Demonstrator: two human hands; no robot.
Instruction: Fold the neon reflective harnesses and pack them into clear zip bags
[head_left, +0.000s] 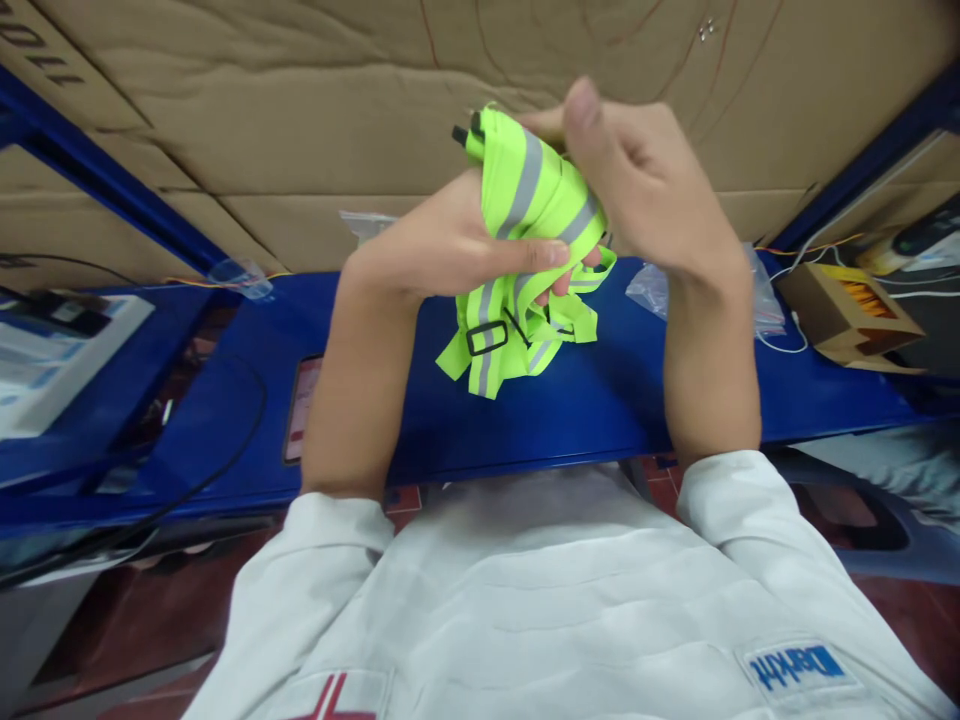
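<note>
A neon yellow reflective strap harness (pixel 525 190) with grey stripes is bunched above the blue table. My left hand (pixel 450 245) is closed around it, with the thumb lying across the front of the folded straps. At the bundle's right side, my right hand (pixel 637 180) grips its edge; the thumb is raised, and some of the fingers are hidden behind the fabric. Loose straps hang below my hands, with a black buckle (pixel 487 338) among them. Black end pieces stick out at the bundle's upper left.
A phone (pixel 301 410) lies by my left forearm. Clear plastic bags (pixel 651 290) rest near my right forearm, beside an open cardboard box (pixel 851 315). A clear cup (pixel 241 278) stands at the back left. Cardboard (pixel 300 120) walls the table's far side; a black cable crosses the left.
</note>
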